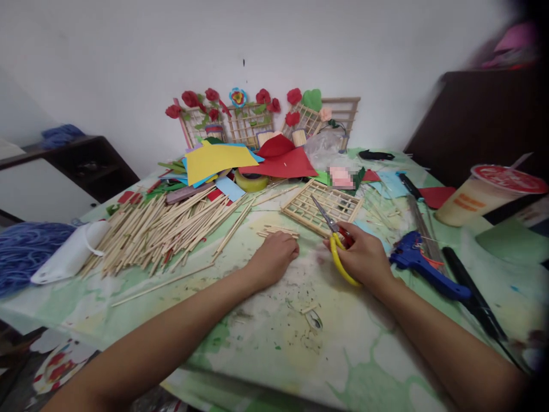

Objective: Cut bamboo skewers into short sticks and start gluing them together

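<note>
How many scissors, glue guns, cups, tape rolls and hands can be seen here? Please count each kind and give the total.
Scissors: 1
Glue gun: 1
Cup: 1
Tape roll: 1
Left hand and right hand: 2
Total: 6

The right hand (363, 256) hides part of the scissors (331, 224).

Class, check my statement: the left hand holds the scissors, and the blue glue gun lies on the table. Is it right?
Not quite: the hand is wrong. The head view shows the scissors in the right hand, not the left hand. The blue glue gun does lie on the table.
</note>
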The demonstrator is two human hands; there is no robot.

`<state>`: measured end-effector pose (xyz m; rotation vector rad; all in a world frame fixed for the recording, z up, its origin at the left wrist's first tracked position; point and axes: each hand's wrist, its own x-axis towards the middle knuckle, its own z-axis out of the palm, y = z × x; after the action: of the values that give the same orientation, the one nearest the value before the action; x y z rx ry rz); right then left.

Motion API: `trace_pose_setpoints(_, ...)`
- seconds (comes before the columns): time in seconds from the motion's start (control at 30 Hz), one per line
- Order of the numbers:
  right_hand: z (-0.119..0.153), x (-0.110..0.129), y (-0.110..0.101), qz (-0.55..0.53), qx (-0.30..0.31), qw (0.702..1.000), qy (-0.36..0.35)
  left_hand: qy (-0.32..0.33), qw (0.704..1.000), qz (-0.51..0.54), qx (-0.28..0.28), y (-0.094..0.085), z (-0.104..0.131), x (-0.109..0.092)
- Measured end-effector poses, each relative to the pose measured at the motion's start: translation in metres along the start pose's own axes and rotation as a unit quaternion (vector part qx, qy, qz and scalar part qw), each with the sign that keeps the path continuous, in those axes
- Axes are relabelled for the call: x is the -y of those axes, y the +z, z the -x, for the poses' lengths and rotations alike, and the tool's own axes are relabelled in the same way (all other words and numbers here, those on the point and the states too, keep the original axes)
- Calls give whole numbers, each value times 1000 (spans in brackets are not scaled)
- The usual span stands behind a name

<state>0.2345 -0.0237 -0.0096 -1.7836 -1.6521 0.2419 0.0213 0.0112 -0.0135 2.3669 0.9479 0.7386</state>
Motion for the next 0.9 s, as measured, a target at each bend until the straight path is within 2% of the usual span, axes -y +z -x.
trace_pose_setpoints(0.13,1,3,-3,-4,1,1000,-3,29,999,14,24,8,-4,-11)
trace_pose_setpoints(0.2,0,3,-4,-11,0,1000,-4,33,999,33,26,9,-2,-25)
trace_pose_setpoints(0.23,0,2,-4,-19,-2,1000,-6,46,996,51,52,8,0,-34)
trace_pose_setpoints(0.27,-1,0,-4,-29,-4,1000,-6,74,989,74,101,5,4,-46)
trace_pose_setpoints(0.3,-2,-2,-4,-42,-6,999,-6,115,969,109,190,1,8,-57)
trace_pose_setpoints(0.33,-3,-4,-3,-55,-9,998,-5,152,928,148,308,-4,13,-69)
trace_pose_setpoints(0.37,-4,-6,-3,-69,-12,998,-5,193,876,183,402,-8,17,-78)
trace_pose_setpoints(0.4,-5,-8,-2,-81,-18,997,-4,215,841,211,449,-12,19,-84)
trace_pose_setpoints(0.43,-6,-10,-1,-92,-24,995,-4,214,838,224,449,-14,21,-87)
trace_pose_setpoints(0.47,-7,-11,-1,-101,-30,994,-4,202,858,224,416,-14,21,-86)
trace_pose_setpoints(0.53,-8,-12,0,-119,-41,992,-3,148,933,174,278,-6,19,-75)
trace_pose_setpoints(0.57,-8,-12,0,-130,-44,991,0,127,961,130,206,0,17,-68)
trace_pose_setpoints(0.6,-8,-12,0,-141,-46,989,3,107,979,84,154,6,15,-62)
trace_pose_setpoints(0.63,-8,-12,1,-151,-47,987,6,94,986,42,133,12,13,-59)
trace_pose_setpoints(0.67,-8,-12,1,-156,-49,987,8,108,982,21,152,15,12,-58)
trace_pose_setpoints(0.7,-8,-13,1,-155,-48,987,7,149,965,26,213,17,10,-60)
trace_pose_setpoints(0.73,-8,-13,2,-149,-48,988,6,203,932,57,295,15,9,-65)
trace_pose_setpoints(0.77,-7,-14,2,-139,-47,989,4,251,886,98,377,10,10,-72)
trace_pose_setpoints(0.8,-7,-14,2,-127,-45,991,1,284,847,140,428,4,13,-80)
trace_pose_setpoints(0.83,-7,-14,2,-116,-43,992,-3,287,840,164,429,-2,21,-87)
trace_pose_setpoints(0.9,-6,-13,1,-93,-40,995,-11,248,881,158,371,-13,51,-98)
